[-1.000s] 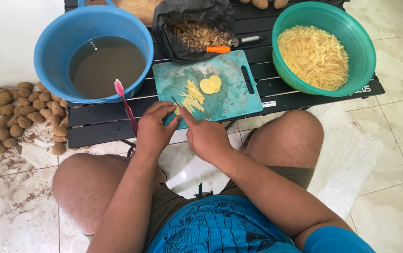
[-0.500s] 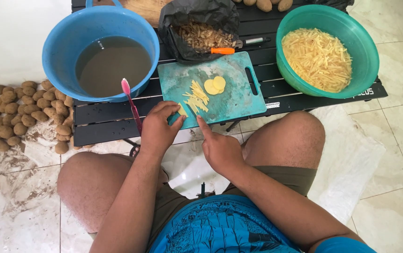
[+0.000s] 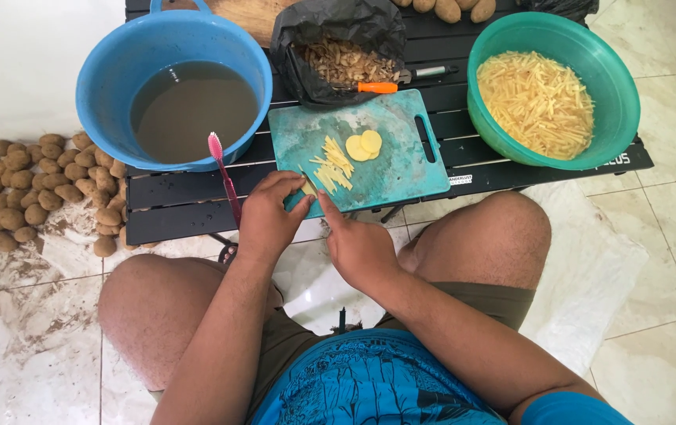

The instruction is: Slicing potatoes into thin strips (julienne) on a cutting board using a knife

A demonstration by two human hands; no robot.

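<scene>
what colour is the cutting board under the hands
Teal, the cutting board shows best in the head view.

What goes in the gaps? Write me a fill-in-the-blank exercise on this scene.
1. The blue tub holds murky ____.
2. The cut potato strips fill the ____ bowl.
3. The left hand rests at the near edge of the teal cutting ____.
4. The unpeeled potatoes lie in a heap on the ____.

Missing words: water; green; board; floor
</scene>
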